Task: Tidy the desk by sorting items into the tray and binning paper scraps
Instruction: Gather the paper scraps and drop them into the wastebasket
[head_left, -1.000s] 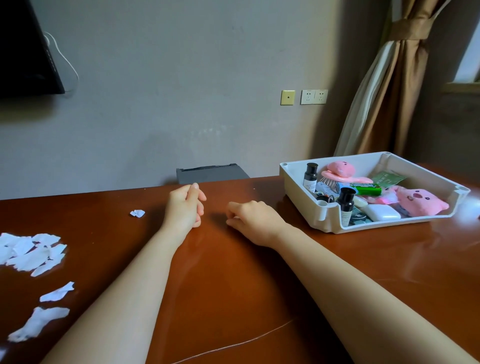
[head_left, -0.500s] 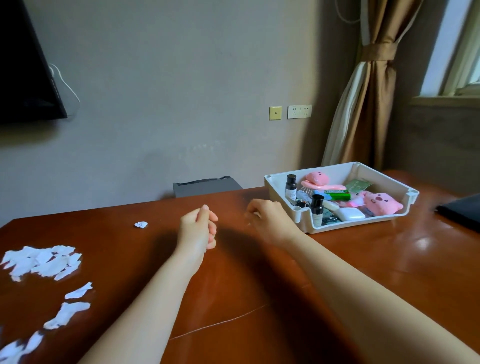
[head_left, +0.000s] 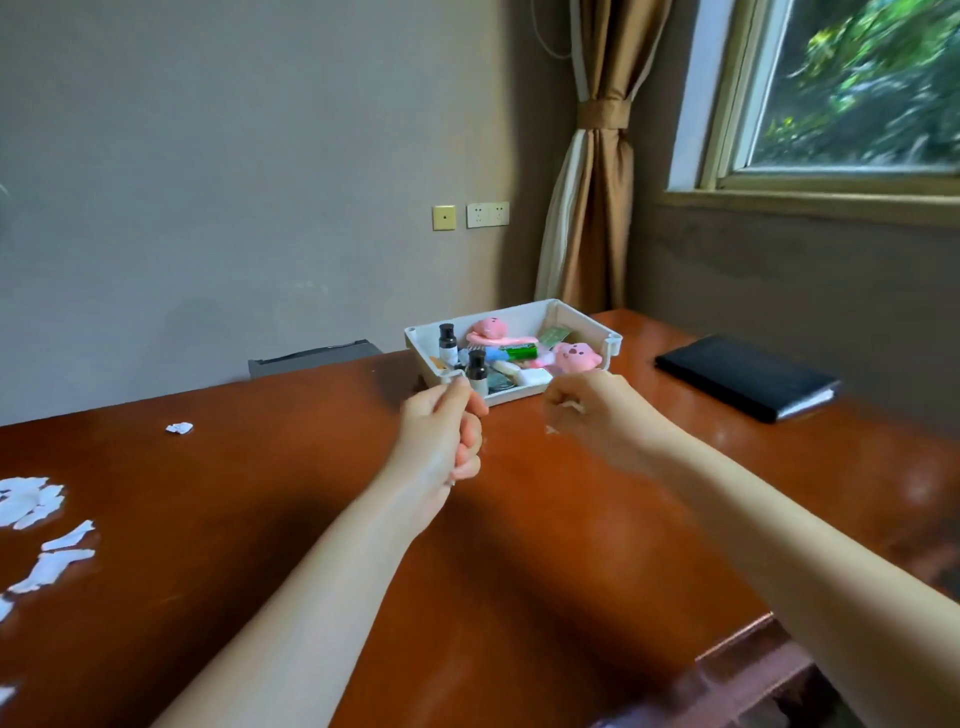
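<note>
Two bare hands over a brown desk, in front of a white tray.

I see my left hand (head_left: 441, 441) at the centre of the frame, curled into a loose fist with nothing showing in it, its thumb just in front of the near left corner of the tray (head_left: 519, 314). My right hand (head_left: 597, 410) is apart from it, just to its right. It is blurred, its fingers are curled and a white fleck shows at them; I cannot tell whether it holds anything. The tray stands at the frame's centre on the desk (head_left: 260, 493) and holds two small bottles (head_left: 447, 340), pink plush toys (head_left: 574, 356) and a green tube (head_left: 521, 353). Torn paper scraps (head_left: 31, 501) lie at the left edge, with one crumpled scrap (head_left: 179, 427) further in. A black folder (head_left: 748, 376) lies at the right.
</note>
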